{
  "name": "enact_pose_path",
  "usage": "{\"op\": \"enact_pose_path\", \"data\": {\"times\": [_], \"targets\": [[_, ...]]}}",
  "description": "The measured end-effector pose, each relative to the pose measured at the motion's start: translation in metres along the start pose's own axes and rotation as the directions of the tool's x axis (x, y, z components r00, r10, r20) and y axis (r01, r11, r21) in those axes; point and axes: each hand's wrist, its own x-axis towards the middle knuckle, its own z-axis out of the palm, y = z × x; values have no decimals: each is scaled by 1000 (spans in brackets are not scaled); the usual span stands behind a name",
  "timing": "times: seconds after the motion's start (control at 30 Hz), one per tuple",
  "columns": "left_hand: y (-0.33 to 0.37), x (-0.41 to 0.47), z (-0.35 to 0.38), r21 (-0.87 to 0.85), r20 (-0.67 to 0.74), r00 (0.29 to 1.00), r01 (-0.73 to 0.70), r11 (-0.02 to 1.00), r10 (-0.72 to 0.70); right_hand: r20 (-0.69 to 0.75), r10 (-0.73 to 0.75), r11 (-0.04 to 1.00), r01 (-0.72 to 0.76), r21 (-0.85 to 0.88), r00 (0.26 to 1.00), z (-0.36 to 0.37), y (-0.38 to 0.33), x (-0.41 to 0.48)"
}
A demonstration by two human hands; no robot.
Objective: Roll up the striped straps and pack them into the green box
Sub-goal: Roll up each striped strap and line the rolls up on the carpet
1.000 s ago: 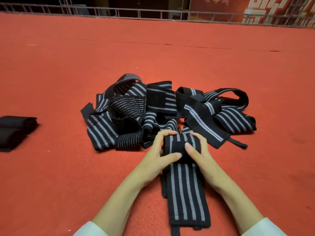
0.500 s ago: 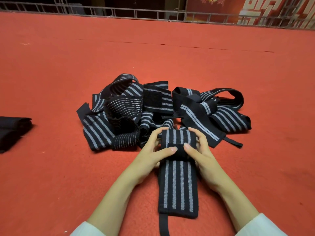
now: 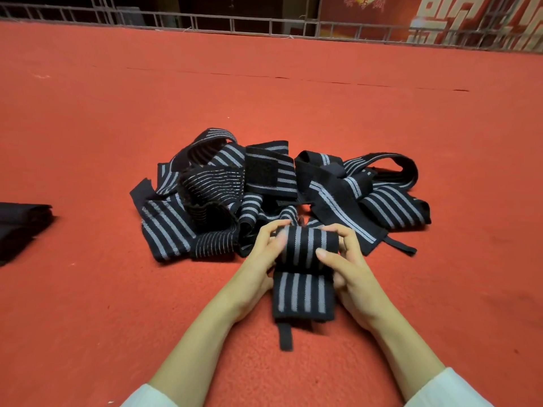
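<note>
Striped strap (image 3: 305, 245), half-rolled, is gripped by left hand (image 3: 261, 259) and right hand (image 3: 349, 277).

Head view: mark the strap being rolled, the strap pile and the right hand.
strap being rolled (image 3: 307, 245), head view, rolled part
strap pile (image 3: 261, 176), head view, black patch
right hand (image 3: 357, 282), head view, its back

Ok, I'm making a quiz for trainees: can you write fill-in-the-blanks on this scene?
1. The left hand and right hand grip a strap whose flat part shows ____ pale stripes.
2. The pile of loose straps lies on a ____ carpet.
3. The person's sleeves are ____.
Missing: four; red; white.
</note>
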Motion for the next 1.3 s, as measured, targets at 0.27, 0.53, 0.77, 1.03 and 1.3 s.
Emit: {"op": "enact_pose_path", "data": {"times": [0.27, 0.53, 0.77, 1.03, 1.3], "targets": [[14, -46, -5, -72, 46, 989, -134, 988, 138, 46, 6, 999, -8, 35, 999, 0, 2, 0], [11, -46, -4, -82, 35, 982, -181, 980, 184, -97, 127, 990, -121, 70, 987, -3, 0, 4], [14, -46, -3, -73, 134, 984, -110, 991, 119, -63, 56, 994, -50, 94, 996, -6, -1, 0], [9, -45, -5, 24, 78, 975, -212, 977, 209, 18, 41, 963, -35, -268, 999, -6, 2, -3], [11, -46, -14, 165, 200, 959, -233, 958, 199, 7, 38, 936, -33, -350, 999, -10, -4, -7]]}}
